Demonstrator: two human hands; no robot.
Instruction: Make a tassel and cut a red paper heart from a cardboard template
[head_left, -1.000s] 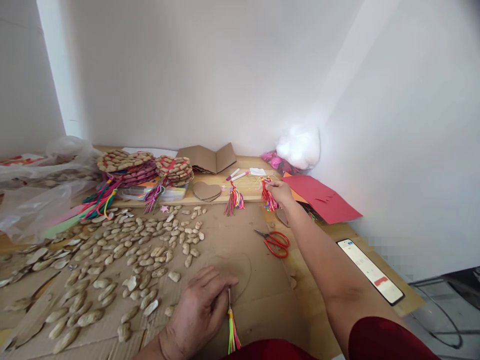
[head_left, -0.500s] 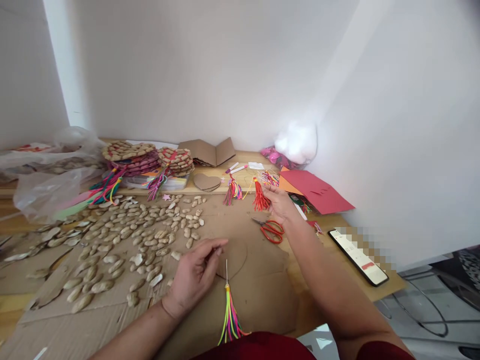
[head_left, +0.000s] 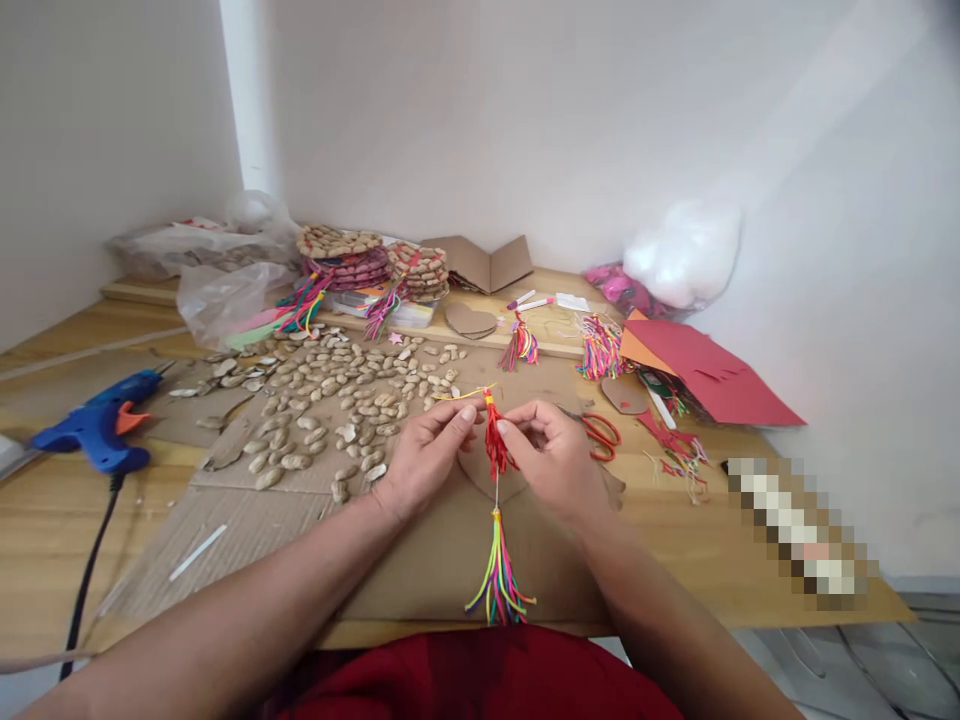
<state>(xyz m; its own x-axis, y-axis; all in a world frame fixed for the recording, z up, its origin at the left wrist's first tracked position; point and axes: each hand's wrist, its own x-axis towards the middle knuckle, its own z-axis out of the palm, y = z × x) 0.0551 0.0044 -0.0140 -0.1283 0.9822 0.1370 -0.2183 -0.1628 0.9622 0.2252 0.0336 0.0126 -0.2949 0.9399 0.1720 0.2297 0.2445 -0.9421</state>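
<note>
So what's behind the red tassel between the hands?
Around the red tassel, brown cardboard shows, with part of a drawn curve; whatever lies directly behind the tassel is covered.

The right hand (head_left: 561, 462) pinches a red tassel (head_left: 493, 437) close to the left hand (head_left: 429, 447), with a multicoloured tassel (head_left: 496, 560) below, peanuts (head_left: 296, 462) scattered over cardboard (head_left: 412, 585), and a blue glue gun (head_left: 101, 415) on the wooden worktop (head_left: 675, 550).

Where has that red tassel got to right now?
In the head view, the red tassel is near the middle, between the left hand and the right hand, with the multicoloured tassel below it in the picture.
</note>
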